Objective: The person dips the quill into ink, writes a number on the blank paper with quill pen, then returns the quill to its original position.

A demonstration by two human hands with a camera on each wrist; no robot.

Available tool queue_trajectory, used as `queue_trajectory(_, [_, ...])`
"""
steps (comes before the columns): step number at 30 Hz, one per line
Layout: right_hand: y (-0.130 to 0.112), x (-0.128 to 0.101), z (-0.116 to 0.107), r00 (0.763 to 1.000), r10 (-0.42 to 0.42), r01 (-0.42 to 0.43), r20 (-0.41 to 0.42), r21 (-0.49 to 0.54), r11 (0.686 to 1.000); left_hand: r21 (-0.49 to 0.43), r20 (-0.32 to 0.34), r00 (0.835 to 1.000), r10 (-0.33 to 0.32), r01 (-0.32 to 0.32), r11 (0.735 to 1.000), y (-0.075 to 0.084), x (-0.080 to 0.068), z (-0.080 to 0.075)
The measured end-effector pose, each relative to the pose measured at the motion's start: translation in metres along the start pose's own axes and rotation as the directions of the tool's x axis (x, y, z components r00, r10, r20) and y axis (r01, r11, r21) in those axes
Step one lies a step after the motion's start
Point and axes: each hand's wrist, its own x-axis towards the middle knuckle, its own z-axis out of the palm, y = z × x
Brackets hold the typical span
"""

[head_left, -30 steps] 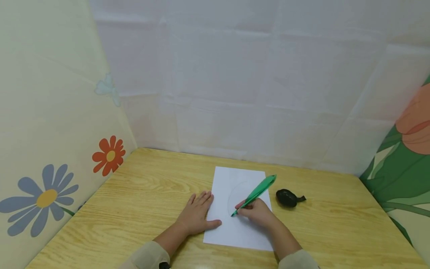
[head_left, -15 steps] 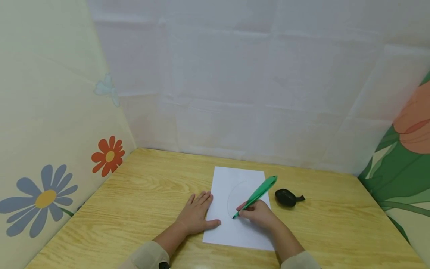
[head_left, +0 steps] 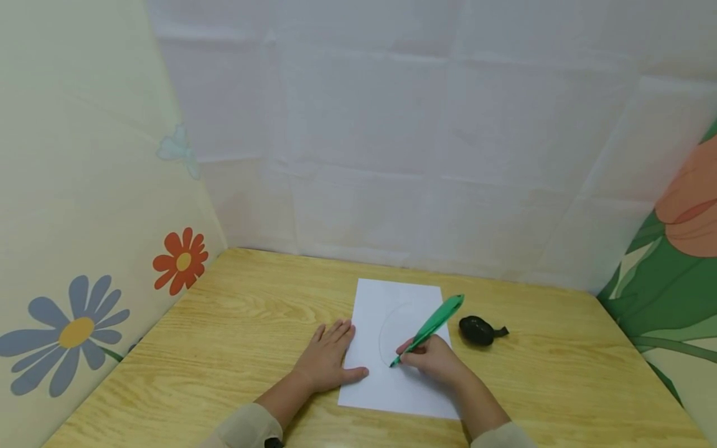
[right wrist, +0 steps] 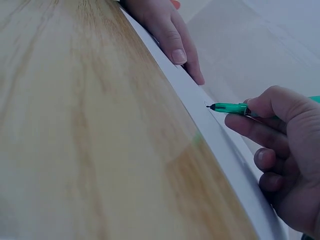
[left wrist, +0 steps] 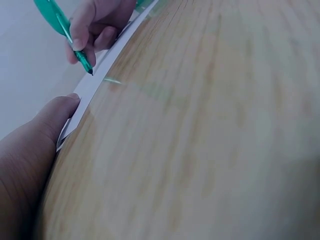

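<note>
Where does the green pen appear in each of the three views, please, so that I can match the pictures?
Head view: the green pen is right of centre, low, slanting over the white paper, gripped by the right hand.
Left wrist view: the pen is at the top left, tip down on the paper.
Right wrist view: the pen is at the right, middle height, pointing left.
Shared landmark: the paper's edge pressed by the left hand.
</note>
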Motion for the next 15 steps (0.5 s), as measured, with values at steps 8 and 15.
queue_trajectory(8, [0.0005,-0.0034,-0.0026,1.000,0.020,-0.020,0.001,0.006,1.000,-0.004,-0.013,1.000,0.007,-0.007,1.000,0.0014,-0.0013,-0.0010])
queue_trajectory(15, [-0.0002,-0.0071,-0.0053,0.999,0.034,-0.035,0.011,0.019,0.999,-0.007,-0.018,1.000,0.009,-0.009,1.000,0.0018,-0.0015,-0.0019])
